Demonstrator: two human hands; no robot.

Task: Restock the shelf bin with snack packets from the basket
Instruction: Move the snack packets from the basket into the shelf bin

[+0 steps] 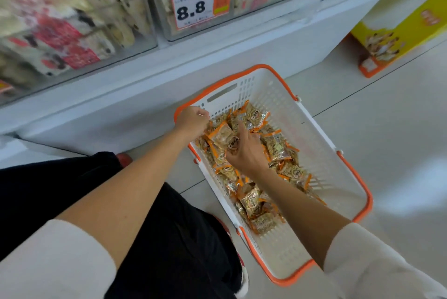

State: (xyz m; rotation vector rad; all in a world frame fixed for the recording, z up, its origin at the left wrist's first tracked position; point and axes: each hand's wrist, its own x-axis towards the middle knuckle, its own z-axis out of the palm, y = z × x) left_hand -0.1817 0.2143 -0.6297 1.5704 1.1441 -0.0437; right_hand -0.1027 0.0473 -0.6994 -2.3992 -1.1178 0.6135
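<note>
Sitting on pale floor tiles (387, 129), basket (278, 90) beside shelf base (169, 76).

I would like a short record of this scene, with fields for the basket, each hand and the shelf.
basket: white with orange rim, on the floor
contents: snack packets, orange-edged, in a loose pile
left hand: fingers curled at the pile's far edge; grip unclear
right hand: grips snack packets mid-pile
shelf: clear bins, price tag 8.8
</note>
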